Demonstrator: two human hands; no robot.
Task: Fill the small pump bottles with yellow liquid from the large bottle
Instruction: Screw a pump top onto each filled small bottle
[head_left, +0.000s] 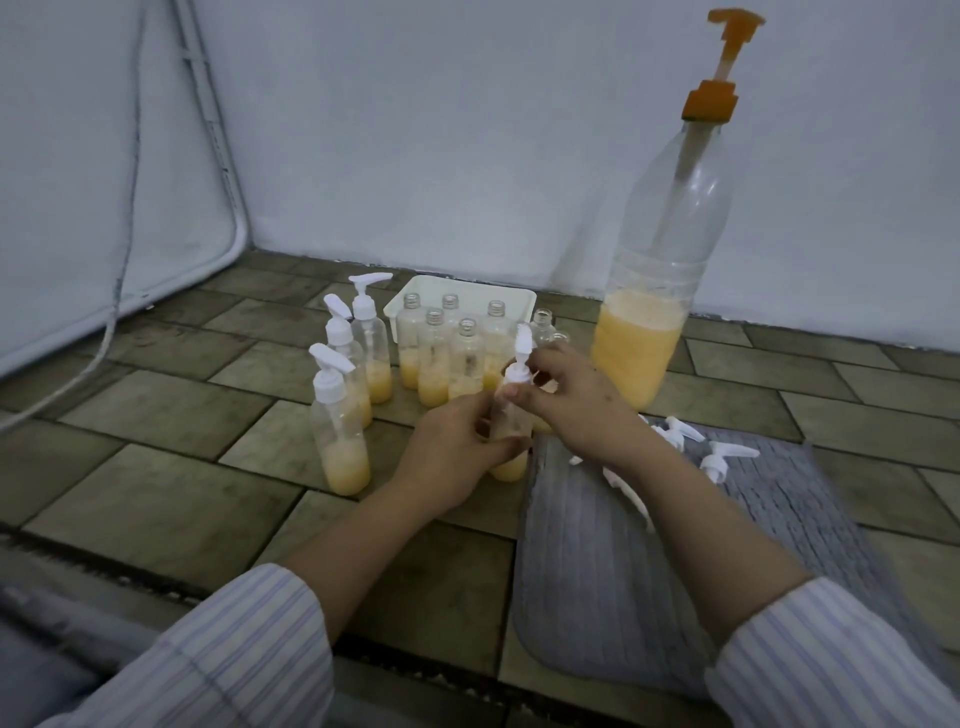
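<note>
A small clear bottle (511, 465) with yellow liquid in its bottom stands on the tiled floor. My left hand (452, 447) grips its body. My right hand (571, 395) pinches the white pump cap (519, 366) on its neck. The large clear bottle (644, 332) with an orange pump stands behind to the right, about a third full of yellow liquid. Three capped small bottles (340, 431) stand to the left. Several uncapped, partly filled small bottles (434, 364) stand in front of a white tray (467, 291).
Loose white pump caps (719, 457) lie on a grey mat (623, 571) at the right. A grey cable (111, 322) hangs along the left wall and runs across the floor. Pale walls close off the back and left.
</note>
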